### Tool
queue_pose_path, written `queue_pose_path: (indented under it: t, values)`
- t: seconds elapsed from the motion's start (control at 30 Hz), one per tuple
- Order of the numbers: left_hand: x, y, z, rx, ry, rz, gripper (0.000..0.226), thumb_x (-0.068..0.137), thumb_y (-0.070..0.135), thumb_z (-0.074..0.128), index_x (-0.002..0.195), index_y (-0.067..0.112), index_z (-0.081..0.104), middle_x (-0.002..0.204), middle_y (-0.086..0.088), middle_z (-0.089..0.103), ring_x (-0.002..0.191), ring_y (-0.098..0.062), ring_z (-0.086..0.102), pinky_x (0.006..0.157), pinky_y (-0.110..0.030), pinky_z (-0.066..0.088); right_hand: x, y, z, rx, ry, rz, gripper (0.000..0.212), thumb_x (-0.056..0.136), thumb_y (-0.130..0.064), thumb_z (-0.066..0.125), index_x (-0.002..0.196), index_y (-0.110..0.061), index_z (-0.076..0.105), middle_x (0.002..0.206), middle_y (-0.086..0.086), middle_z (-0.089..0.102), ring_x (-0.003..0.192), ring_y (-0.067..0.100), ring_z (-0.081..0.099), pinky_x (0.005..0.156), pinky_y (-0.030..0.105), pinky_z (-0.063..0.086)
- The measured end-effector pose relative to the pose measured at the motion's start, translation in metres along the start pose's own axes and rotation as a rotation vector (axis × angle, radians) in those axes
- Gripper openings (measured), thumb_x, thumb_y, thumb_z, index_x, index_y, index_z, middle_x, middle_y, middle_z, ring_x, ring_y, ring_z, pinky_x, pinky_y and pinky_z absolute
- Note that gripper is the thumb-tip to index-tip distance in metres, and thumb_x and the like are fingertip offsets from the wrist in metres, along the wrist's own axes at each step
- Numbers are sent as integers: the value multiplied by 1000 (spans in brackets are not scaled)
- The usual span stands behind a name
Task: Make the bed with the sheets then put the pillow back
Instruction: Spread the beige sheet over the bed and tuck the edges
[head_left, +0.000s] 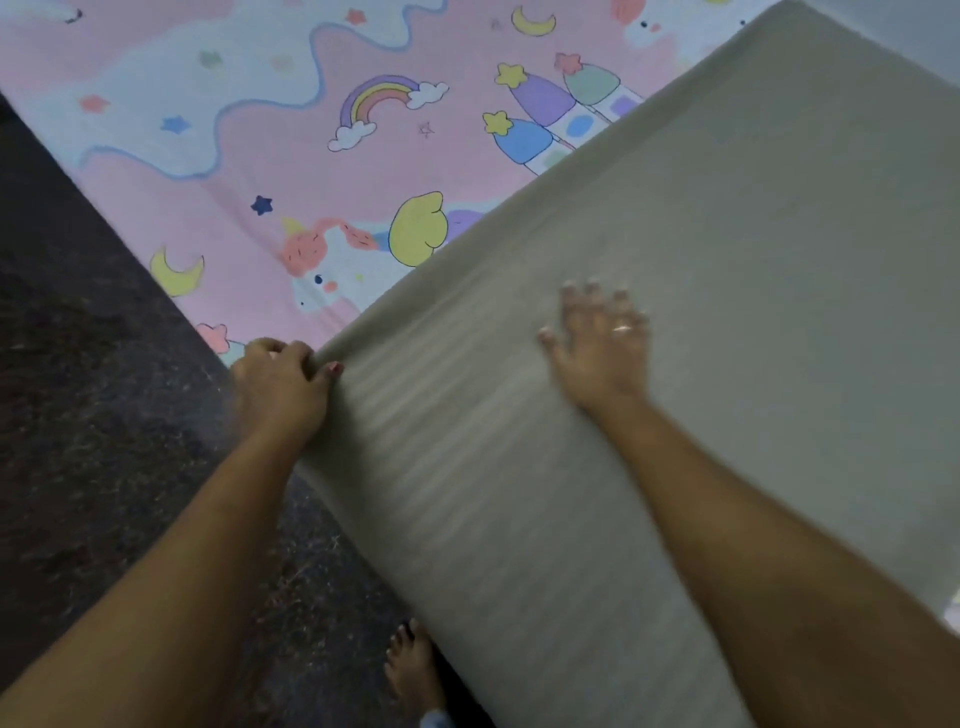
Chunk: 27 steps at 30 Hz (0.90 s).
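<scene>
Now: my left hand (278, 387) has its fingers (291, 356) curled round the near edge of the grey sheet (727, 260), with the thumb pinching on top. My right hand (597, 353) lies flat on the same sheet with its fingers spread and straight. It grips nothing and only presses. That hand and the cloth near it are somewhat blurred.

Position: the grey sheet fills the right of the view. It lies over the pink printed sheet (260, 171), which is spread flat beneath it and shows bare to the upper left. The grey sheet's near side drapes toward the dark floor (78, 389), just beside my bare foot (413, 670). The pillow is not in view.

Step in hand, as I judge it: squaring and smoothing the grey layer. Faint ripples run between my two hands, though part of that may be blur.

Method notes:
- Hold the left pinch firm and draw the edge outward, with the right palm as anchor.
- Then sweep the right palm away from the left hand to chase the ripples out.
- Check that the grey edge runs true with the pink sheet's floor-side edge.
- Risk: a hard tug could drag the pink layer underneath askew, so pull gently.
- The pillow goes on only once this layer lies flat.
</scene>
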<state>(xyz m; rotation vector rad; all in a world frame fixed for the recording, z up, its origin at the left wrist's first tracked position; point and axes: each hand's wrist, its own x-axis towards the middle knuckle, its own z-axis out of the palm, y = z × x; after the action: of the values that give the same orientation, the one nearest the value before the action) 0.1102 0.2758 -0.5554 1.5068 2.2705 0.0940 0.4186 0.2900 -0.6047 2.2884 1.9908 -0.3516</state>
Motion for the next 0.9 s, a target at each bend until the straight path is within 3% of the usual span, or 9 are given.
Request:
queue_pose_path:
  t: [0.1,0.17,0.3,0.37,0.5,0.57,0.63,0.8,0.9]
  values:
    - [7,-10,-11,-16,-97,58,26,95,44,47,98,20,53,101,-9,59,96,-32,55,90,-44,44,-57,-112,18,108,-4,-263,69,87,-59,15,148,-29,30,155,5,29,142,31,29,114,52,16]
    - [12,-20,-18,-81,-186,46,22,95,44,46,91,23,52,90,-4,61,89,-29,58,90,-42,43,-89,-168,19,126,-67,-475,67,89,-58,21,147,-28,33,154,3,31,141,29,31,113,52,19]
    - [24,-37,-20,-293,-262,31,20,89,43,58,79,26,55,77,4,64,80,-27,60,86,-52,48,-86,-184,7,125,-136,-812,59,95,-52,34,146,-23,37,156,3,27,144,24,23,116,48,16]
    - [26,-41,-19,-283,-237,44,19,88,40,61,77,26,54,79,8,61,82,-24,58,88,-50,47,-57,-160,-4,167,-83,-707,61,92,-52,30,146,-25,35,155,0,31,143,21,26,115,43,19]
    - [27,-53,-9,-400,-195,60,12,88,29,64,82,27,54,91,-1,61,86,-26,56,82,-49,49,14,-74,-14,109,-8,-31,63,96,-54,23,152,-28,12,161,1,10,147,24,10,117,42,10]
    - [29,-59,-2,-419,-156,77,10,88,28,63,81,28,55,92,1,59,87,-24,56,82,-49,49,30,-58,-17,37,-58,121,62,98,-54,23,152,-31,4,161,-1,1,148,24,2,118,45,4]
    - [30,-63,2,-454,-117,97,11,89,27,62,80,26,56,91,0,57,86,-25,55,81,-49,49,30,-86,-10,-7,-72,85,62,97,-56,20,151,-34,-1,161,-3,-3,148,26,-3,117,50,1]
    - [30,-66,5,-422,-63,97,14,95,23,51,84,17,57,94,-7,57,89,-30,53,78,-44,45,-27,-211,17,62,-83,-328,56,98,-53,21,150,-41,5,161,-10,3,148,25,2,115,53,-2]
    - [31,-70,1,-455,34,23,18,96,15,48,85,8,59,94,-18,57,93,-37,53,78,-44,43,-44,-233,9,69,-140,-614,59,97,-56,28,151,-38,9,160,-11,7,148,19,2,116,49,-3]
